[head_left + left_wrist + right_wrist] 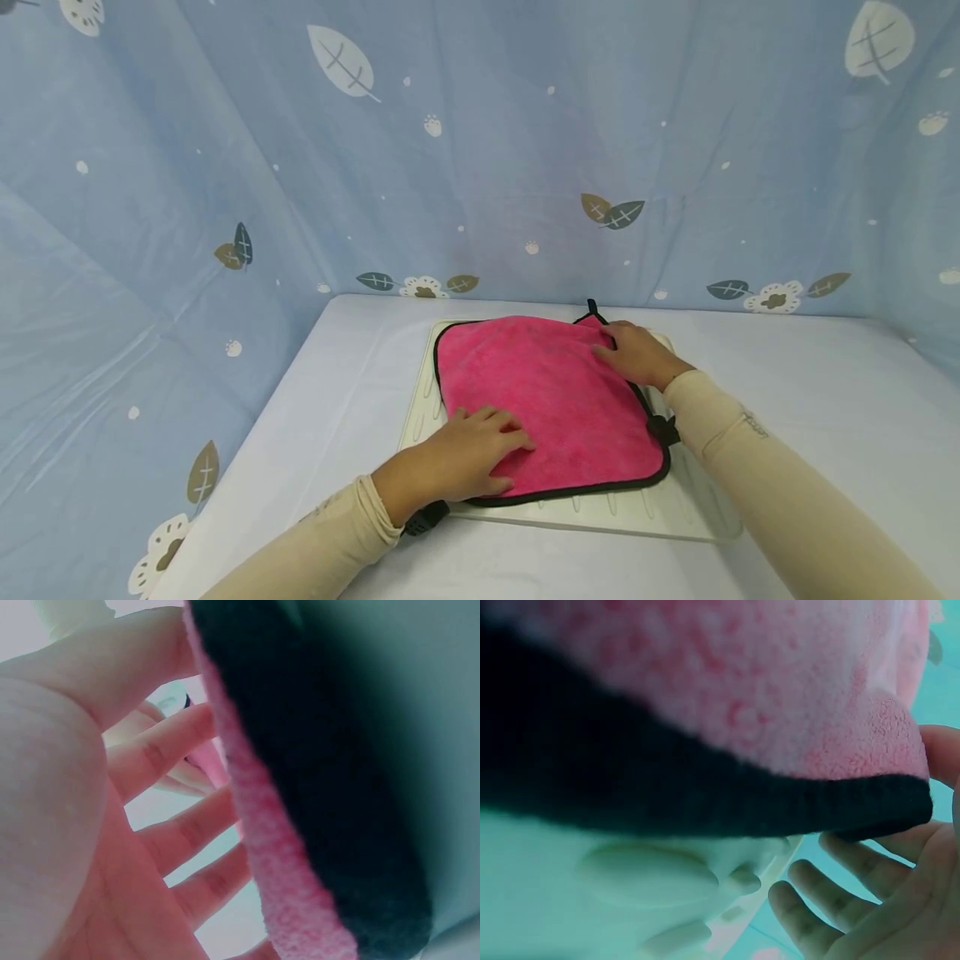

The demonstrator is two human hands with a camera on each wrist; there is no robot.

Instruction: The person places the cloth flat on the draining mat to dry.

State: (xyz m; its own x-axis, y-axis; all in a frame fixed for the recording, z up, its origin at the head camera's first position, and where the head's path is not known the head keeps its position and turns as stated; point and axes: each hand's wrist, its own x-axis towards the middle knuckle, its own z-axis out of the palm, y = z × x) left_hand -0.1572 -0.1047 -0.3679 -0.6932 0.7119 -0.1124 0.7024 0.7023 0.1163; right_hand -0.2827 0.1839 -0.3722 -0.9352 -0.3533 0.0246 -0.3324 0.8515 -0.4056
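A pink towel (555, 400) with a black border lies spread over a cream ribbed tray (645, 508), hiding most of it. My left hand (468, 454) rests on the towel's near left part, fingers spread and slightly bent. In the left wrist view, those fingertips touch the pink side of the towel (277, 877). At the towel's far right edge, my right hand (641, 354) pinches the border. The right wrist view has the thumb on the pink side of the towel (840, 742) and the index finger under its black edge; the other fingers are extended.
A white-covered table (810, 417) extends around the tray. Blue leaf-print curtains (510, 150) hang behind it and at both sides. A small black hanging loop (592, 307) sticks up from the towel's far corner.
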